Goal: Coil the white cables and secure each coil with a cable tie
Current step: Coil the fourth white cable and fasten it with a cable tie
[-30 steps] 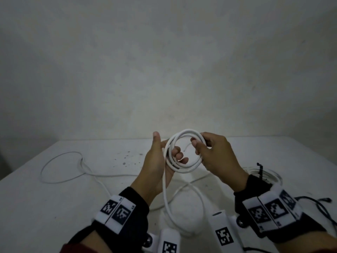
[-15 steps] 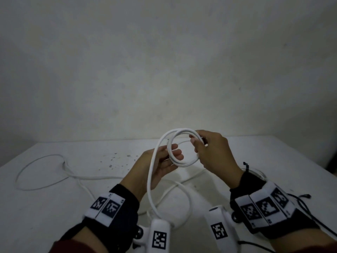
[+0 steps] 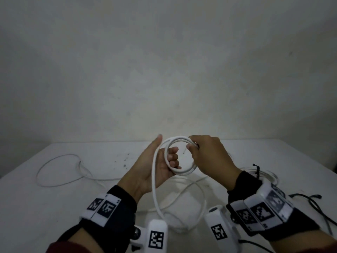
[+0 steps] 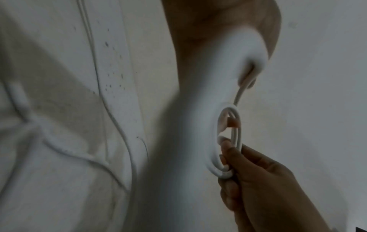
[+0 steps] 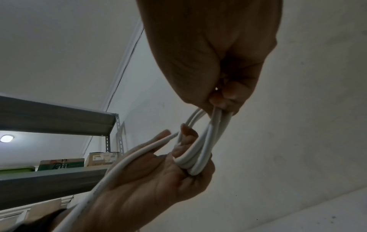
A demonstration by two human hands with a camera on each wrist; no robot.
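A: Any readable text?
B: None. Only black-and-white square marker patterns on the wristbands point(image 3: 104, 207) and white camera housings point(image 3: 158, 236), no letters or digits.
A: Boxes on the shelf point(image 5: 59, 174)?
B: Cardboard boxes point(image 5: 102, 158) with printed labels, too small and blurred to read.

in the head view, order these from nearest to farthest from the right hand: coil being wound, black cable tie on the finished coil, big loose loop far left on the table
1. Coil being wound: pinched in the right hand itself.
2. Black cable tie: just right of the wrist, on the finished coil.
3. Loose loop: far left on the table, beyond the left hand.
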